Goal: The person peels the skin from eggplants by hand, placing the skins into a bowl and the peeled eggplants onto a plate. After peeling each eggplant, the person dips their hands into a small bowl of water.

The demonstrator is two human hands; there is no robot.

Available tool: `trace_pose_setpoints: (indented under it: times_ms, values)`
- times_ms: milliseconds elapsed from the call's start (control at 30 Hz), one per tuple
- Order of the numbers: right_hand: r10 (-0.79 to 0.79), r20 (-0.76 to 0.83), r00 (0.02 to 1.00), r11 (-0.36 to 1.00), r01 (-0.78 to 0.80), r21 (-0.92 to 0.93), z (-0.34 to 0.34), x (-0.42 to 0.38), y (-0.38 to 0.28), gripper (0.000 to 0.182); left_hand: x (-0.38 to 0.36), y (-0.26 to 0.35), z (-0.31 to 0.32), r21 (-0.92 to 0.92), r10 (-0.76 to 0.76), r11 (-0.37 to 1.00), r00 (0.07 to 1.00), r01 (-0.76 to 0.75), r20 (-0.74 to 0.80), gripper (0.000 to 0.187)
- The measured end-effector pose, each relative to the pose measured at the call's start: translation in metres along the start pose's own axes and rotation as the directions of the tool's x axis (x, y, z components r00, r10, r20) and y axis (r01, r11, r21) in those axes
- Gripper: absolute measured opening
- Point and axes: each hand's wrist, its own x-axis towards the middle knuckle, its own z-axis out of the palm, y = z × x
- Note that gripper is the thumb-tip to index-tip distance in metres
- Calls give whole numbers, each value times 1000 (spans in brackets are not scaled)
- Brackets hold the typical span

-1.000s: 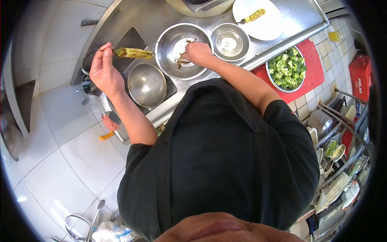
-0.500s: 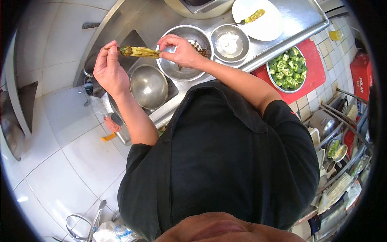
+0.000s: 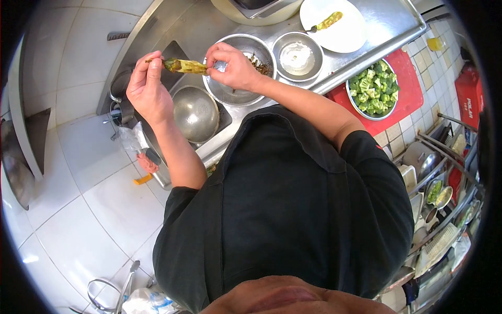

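Note:
A peeled, yellow-green eggplant (image 3: 185, 66) is stretched between my two hands. My left hand (image 3: 150, 90) pinches its dark stem end. The fingers of my right hand (image 3: 231, 66) close on its other tip, over the left side of a metal bowl (image 3: 238, 97) with dark peelings (image 3: 260, 64) inside. Beside that bowl stands a smaller metal bowl (image 3: 298, 56) holding what looks like clear liquid. A second peeled eggplant (image 3: 329, 21) lies on a white plate (image 3: 345, 36).
A round metal pan (image 3: 195, 114) sits below the hands on the steel counter (image 3: 384, 15). To the right, a bowl of cut broccoli (image 3: 373, 90) rests on a red board (image 3: 410, 94). Shelves with containers stand at the far right.
My left hand has shifted slightly right and its fingers have moved on the stem end. My right hand is nearly unmoved at the tip.

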Motion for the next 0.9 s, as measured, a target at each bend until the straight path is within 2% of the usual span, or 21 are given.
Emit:
trace_pose_setpoints:
  times_ms: [100, 200, 267, 400, 600, 800, 900]
  values:
    - [-55, -52, 997, 996, 51, -76, 4, 0, 4, 10, 0, 0, 2, 8, 10, 1000, 1000, -10, 15, 10]
    - [31, -3, 1000, 999, -31, -35, 5, 0, 4, 10, -1, 0, 1, 6, 11, 1000, 1000, -11, 14, 10]
    - [6, -2, 1000, 999, -6, -52, 3, -1, 3, 9, -1, -3, -2, 10, 17, 1000, 1000, -17, 8, 11]
    - [-8, -15, 1000, 997, 7, -74, -2, -4, 7, 9, 0, -5, -6, -17, -12, 1000, 997, 11, -77, 14]
    - [106, -17, 994, 994, -106, -8, -8, -24, 33, 8, 5, -2, -12, -37, 22, 999, 992, -27, -127, 14]
    - [238, 8, 971, 967, -237, -91, -14, -40, 64, 13, 8, -2, -15, -10, 30, 999, 989, -32, -143, 15]
    - [446, 66, 892, 846, -397, -356, -24, -47, 73, 17, 8, -1, -17, -11, 25, 1000, 991, -27, -133, 15]
